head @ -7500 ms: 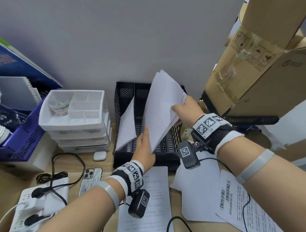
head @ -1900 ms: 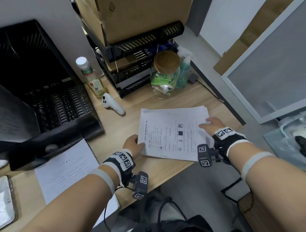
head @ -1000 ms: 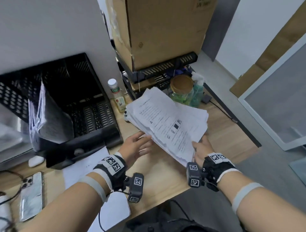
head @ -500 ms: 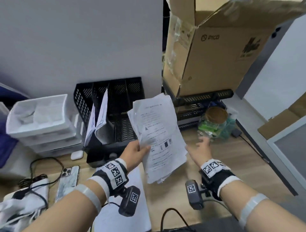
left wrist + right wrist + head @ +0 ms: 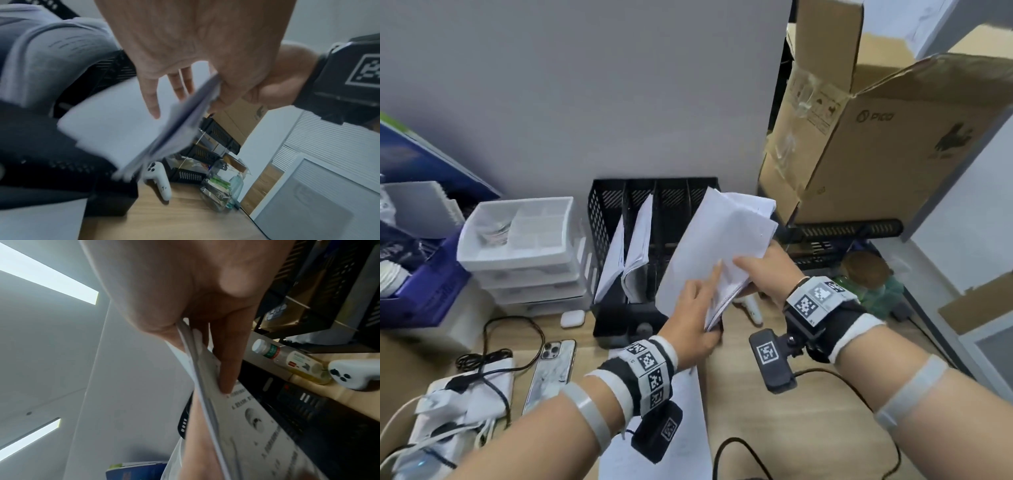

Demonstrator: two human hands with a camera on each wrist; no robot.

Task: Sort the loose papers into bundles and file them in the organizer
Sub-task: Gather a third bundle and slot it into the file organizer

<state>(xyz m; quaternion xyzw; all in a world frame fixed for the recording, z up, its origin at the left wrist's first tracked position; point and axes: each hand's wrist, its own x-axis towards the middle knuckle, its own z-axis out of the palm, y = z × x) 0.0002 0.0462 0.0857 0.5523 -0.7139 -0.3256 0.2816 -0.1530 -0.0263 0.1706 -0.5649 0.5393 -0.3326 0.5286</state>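
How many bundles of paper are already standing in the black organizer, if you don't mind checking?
2. One bundle leans in the leftmost slot of the black organizer; the second bundle leans just right of it. The held stack hides the right-hand slots, so more may be there.

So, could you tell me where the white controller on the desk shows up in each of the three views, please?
Head: the white controller lies right of centre, mostly hidden below the held paper bundle.
Left wrist: it lies low in the centre, on the desk under the bundle.
Right wrist: it sits at the right edge, beside a bottle.
Shared landmark: the black organizer, next to the controller in every view.
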